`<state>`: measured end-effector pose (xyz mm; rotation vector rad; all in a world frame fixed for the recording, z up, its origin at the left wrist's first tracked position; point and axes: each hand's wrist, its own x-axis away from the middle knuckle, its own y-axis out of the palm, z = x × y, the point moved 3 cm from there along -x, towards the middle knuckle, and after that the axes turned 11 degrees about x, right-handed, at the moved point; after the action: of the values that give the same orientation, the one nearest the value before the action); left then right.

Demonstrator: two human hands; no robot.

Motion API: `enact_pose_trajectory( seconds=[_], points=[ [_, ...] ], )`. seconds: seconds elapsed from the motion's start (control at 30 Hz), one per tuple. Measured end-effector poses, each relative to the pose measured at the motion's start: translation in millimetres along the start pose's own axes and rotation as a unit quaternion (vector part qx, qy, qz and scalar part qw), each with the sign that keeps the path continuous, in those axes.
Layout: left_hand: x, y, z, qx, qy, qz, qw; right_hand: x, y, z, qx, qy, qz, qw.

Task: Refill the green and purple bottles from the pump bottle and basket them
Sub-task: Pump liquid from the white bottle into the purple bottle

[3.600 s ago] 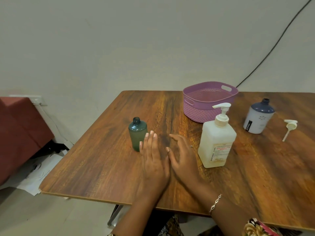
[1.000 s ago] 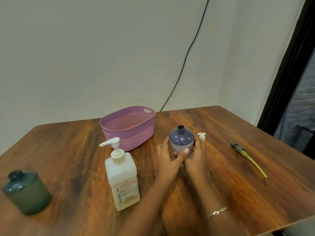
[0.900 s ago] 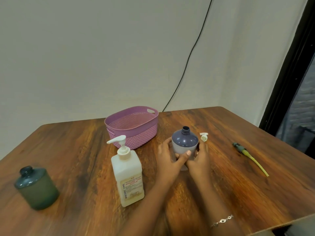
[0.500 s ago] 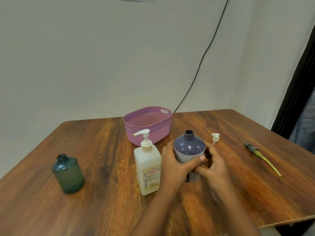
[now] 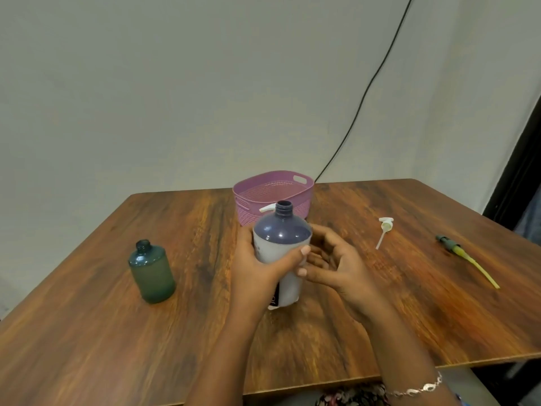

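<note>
Two hands are meeting at the uncapped purple bottle mid-table. The left hand is wrapping its body; the right hand is curling its fingers loosely just beside it, contact unclear. Bare table is stretching toward the near edge, with the green bottle standing well left.

- Wooden tabletop, dark-grained.
- Black cable running down the far wall.
- White pump head lying right of centre.
- Green pump head with yellow tube, farther right.
</note>
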<state>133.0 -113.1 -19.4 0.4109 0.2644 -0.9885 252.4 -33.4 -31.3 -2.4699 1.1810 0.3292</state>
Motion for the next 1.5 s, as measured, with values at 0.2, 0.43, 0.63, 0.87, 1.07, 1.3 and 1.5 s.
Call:
enact_pose_trajectory(
  seconds=[0.2,0.43,0.63,0.87,1.07,1.3,1.5],
  points=[
    [-8,-42,-3,-0.046,0.006,0.069,0.997,-17,8,-11,0.062,-0.012,0.063,0.996],
    [-12,-67,-27,-0.113,-0.061,0.091,0.988,-60,17,-19,0.123,-0.005,0.182,0.975],
    [-20,-67,-37,-0.158,-0.082,0.064,0.982,-102,9,-32,0.178,0.125,0.088,0.972],
    [-26,-65,-36,-0.159,-0.089,0.052,0.982,-115,5,-50,0.269,0.153,-0.015,0.951],
    [-29,-67,-36,-0.152,-0.102,0.036,0.982,-122,10,-46,0.241,0.168,-0.042,0.955],
    [-39,-70,-28,-0.183,-0.096,-0.018,0.978,-127,9,-38,0.224,0.176,-0.057,0.957],
    [-46,-69,-23,-0.212,-0.103,-0.047,0.971,-128,10,-36,0.205,0.181,-0.065,0.960]
  ],
)
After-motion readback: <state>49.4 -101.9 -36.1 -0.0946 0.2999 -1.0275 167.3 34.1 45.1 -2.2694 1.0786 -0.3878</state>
